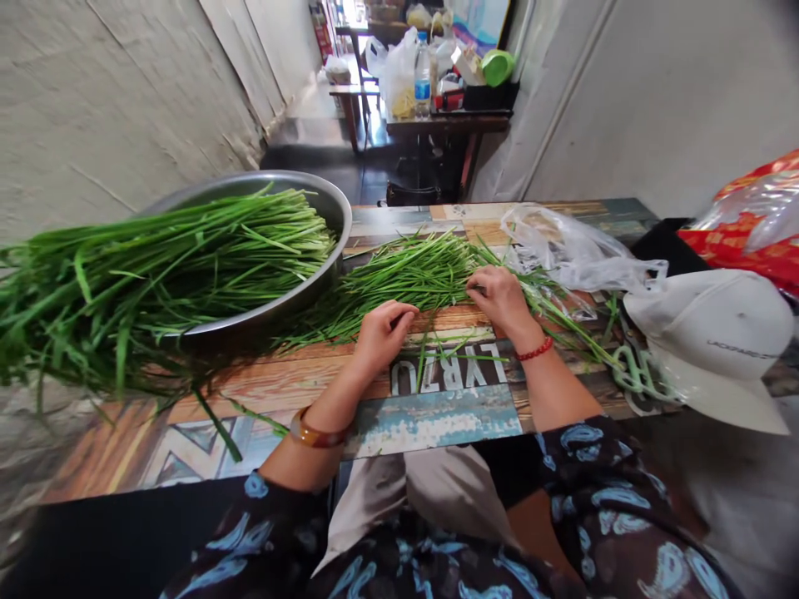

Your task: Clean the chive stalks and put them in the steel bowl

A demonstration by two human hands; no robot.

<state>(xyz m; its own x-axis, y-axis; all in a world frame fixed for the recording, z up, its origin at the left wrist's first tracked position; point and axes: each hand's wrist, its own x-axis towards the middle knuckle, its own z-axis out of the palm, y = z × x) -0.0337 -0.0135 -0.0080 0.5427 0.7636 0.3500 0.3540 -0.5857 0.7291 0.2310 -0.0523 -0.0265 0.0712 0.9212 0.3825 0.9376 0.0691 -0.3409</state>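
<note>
A loose pile of green chives [424,270] lies across the tabletop in front of me. At its near edge is my left hand [384,337], thumb and fingers drawn together in a pinch. My right hand [499,299] is by the cut ends at the pile's right, its fingertips also pinched. Anything between the fingertips of either hand is too small to make out. To the left, a big metal basin [343,216] holds a thick bundle of chives [237,258], with the leafy ends hanging over its rim.
The patterned wooden table [437,420] carries a clear plastic bag [562,249], green-handled scissors [640,374] and a white cap [717,333] on the right. A red plastic package [749,225] sits behind the cap. Farther off, another table [449,125] bears a water bottle [423,79] and bags.
</note>
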